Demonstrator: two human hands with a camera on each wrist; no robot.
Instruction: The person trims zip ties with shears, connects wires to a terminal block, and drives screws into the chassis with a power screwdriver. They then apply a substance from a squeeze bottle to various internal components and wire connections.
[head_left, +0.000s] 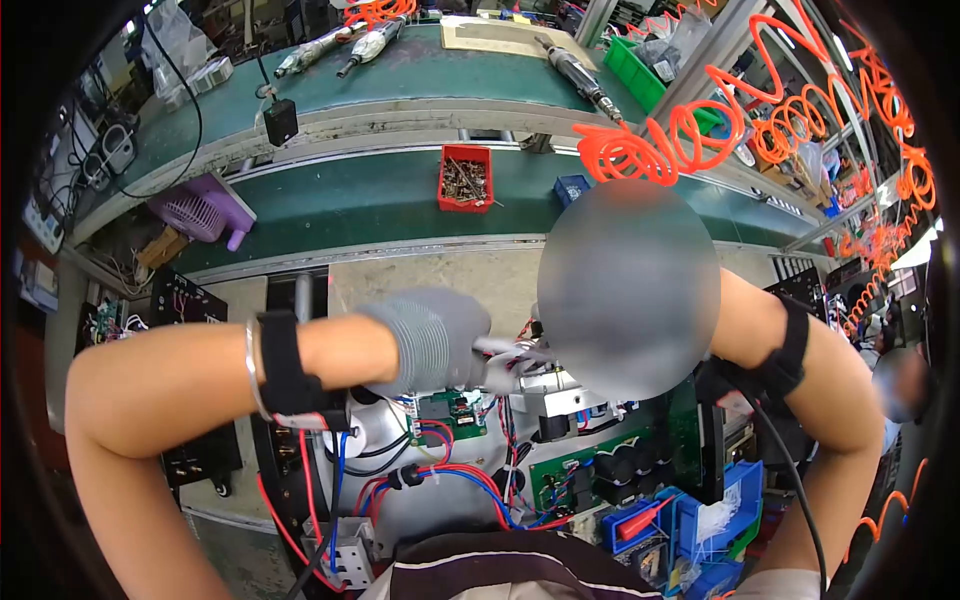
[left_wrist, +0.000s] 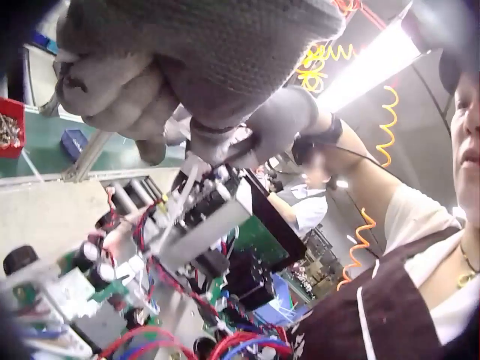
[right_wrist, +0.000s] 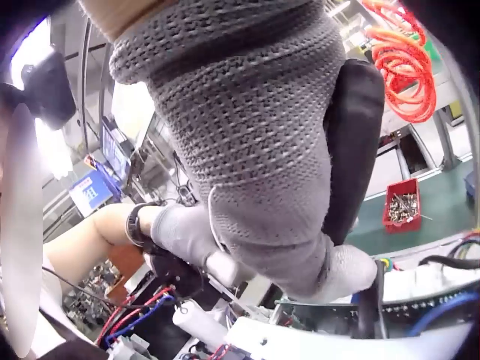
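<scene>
Both hands wear grey knit gloves and work close together over an opened chassis (head_left: pixel 385 530) full of boards and wires. My left hand (head_left: pixel 435 335) has curled fingers at a thin white strip (right_wrist: pixel 238 298), which runs from its fingertips down towards the chassis in the right wrist view. My right hand (right_wrist: pixel 262 180) grips a tool with a thick black handle (right_wrist: pixel 356 142); I cannot tell its kind. A blurred disc hides this hand in the head view. Below the hands lie a metal bracket (head_left: pixel 575 400), a green circuit board (head_left: pixel 555 465) and red and blue wires (head_left: pixel 470 475).
A red bin of small metal parts (head_left: pixel 466 180) and a small blue bin (head_left: pixel 572 190) stand on the green bench behind. Air tools (head_left: pixel 580 78) with coiled orange hoses (head_left: pixel 625 155) lie farther back. Blue trays (head_left: pixel 725 510) sit at the near right, a purple fan (head_left: pixel 205 210) at the left.
</scene>
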